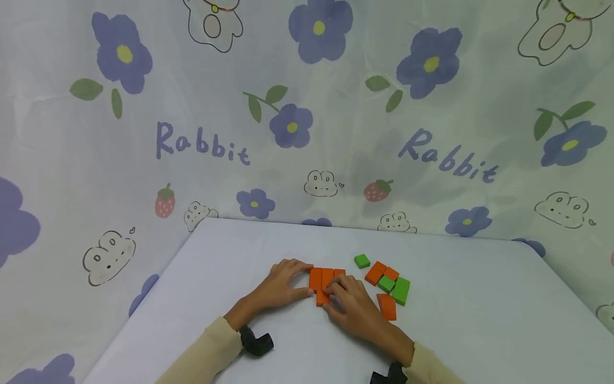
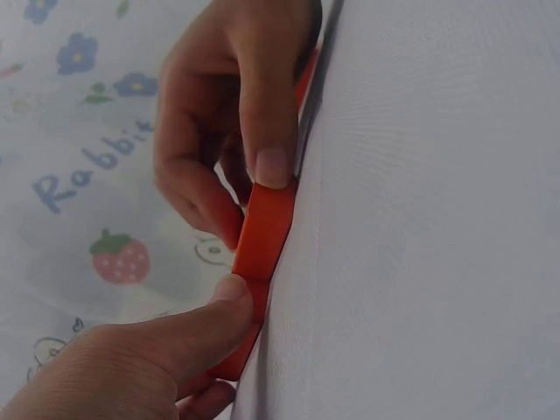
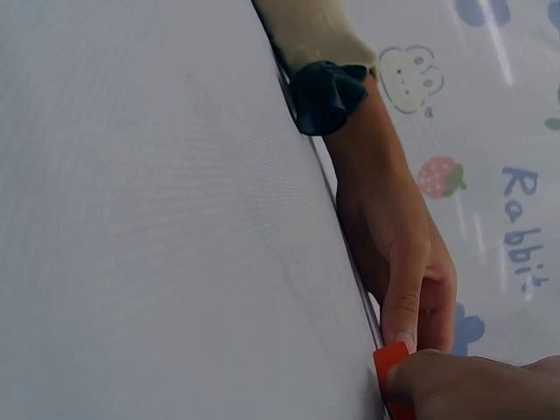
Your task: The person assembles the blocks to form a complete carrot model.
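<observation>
Flat orange blocks lie side by side in a row on the white table. The person's left hand spans the leftmost orange block, a finger at its far end and the thumb at its near end. Below the row, a lower orange block sits against the near edge. The right hand pinches this one between thumb and fingers and covers part of the row. In the left wrist view, the right thumb presses the end of that orange block, and the left thumb touches alongside.
Right of the hands lie loose pieces: a small green block, an orange block, a green rectangle and an orange piece with a curved edge, among others. A printed cloth hangs behind the table.
</observation>
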Motion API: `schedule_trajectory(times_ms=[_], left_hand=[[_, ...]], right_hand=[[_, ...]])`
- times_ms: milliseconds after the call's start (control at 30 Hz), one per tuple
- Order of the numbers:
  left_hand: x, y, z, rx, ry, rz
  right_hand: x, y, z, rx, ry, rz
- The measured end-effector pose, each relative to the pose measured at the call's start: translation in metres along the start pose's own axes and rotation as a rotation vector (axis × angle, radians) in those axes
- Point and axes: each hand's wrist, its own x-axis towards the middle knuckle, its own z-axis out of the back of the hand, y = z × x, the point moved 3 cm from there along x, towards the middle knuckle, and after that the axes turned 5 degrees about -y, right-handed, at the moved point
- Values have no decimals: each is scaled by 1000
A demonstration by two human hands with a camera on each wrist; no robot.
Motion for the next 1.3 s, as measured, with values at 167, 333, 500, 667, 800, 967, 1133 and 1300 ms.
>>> schedule_trajectory(times_ms=[167, 333, 500, 667, 800, 967, 1133, 1300], left_hand=[[1, 0, 1, 6, 8, 3], [-1, 2, 0, 10, 10, 4], [-3, 3, 3, 12, 4, 8], [-2, 1, 2, -4, 19, 22], [-1, 0, 1, -22, 27, 24], [0, -1, 0, -21, 25, 30], [0, -2, -1, -18, 21, 20], [0, 0, -2, 1, 6, 15]], right_hand=[[1, 1, 3, -37, 10, 16], [2, 3, 3, -20, 40, 9], [8, 9, 14, -12, 1, 57], [23, 7, 53, 18, -158, 132], [25, -19, 84, 16, -166, 118], [15, -69, 105, 12, -79, 18], [-3, -116, 114, 13, 23, -120], [-17, -142, 111, 82, 168, -191]])
